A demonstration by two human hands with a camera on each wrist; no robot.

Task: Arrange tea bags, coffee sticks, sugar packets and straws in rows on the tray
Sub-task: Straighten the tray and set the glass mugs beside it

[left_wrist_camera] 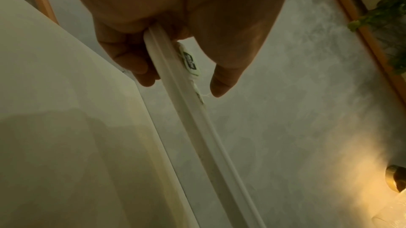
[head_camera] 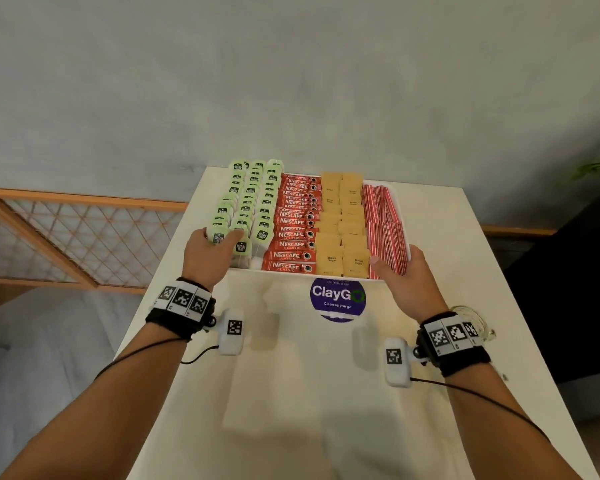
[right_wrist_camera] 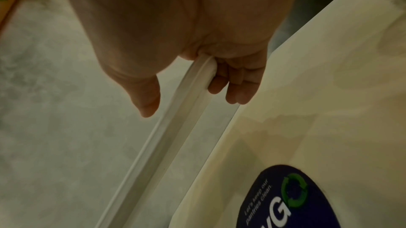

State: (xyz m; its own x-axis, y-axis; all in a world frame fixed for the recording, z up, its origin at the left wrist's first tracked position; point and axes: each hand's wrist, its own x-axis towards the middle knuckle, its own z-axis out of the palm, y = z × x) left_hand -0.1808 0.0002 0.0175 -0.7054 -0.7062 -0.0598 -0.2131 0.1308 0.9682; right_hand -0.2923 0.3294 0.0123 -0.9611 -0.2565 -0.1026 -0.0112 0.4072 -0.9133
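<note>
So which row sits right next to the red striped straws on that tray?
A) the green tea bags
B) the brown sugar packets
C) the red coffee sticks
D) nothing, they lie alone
B: in the head view the brown sugar packets lie directly beside the straws, with the coffee sticks and tea bags farther left.

The white tray [head_camera: 403, 216] sits mid-frame, filled in rows. From left to right: green tea bags [head_camera: 250, 202], red coffee sticks [head_camera: 293, 223], tan sugar packets [head_camera: 343, 220], red-striped straws [head_camera: 383, 226].
</note>
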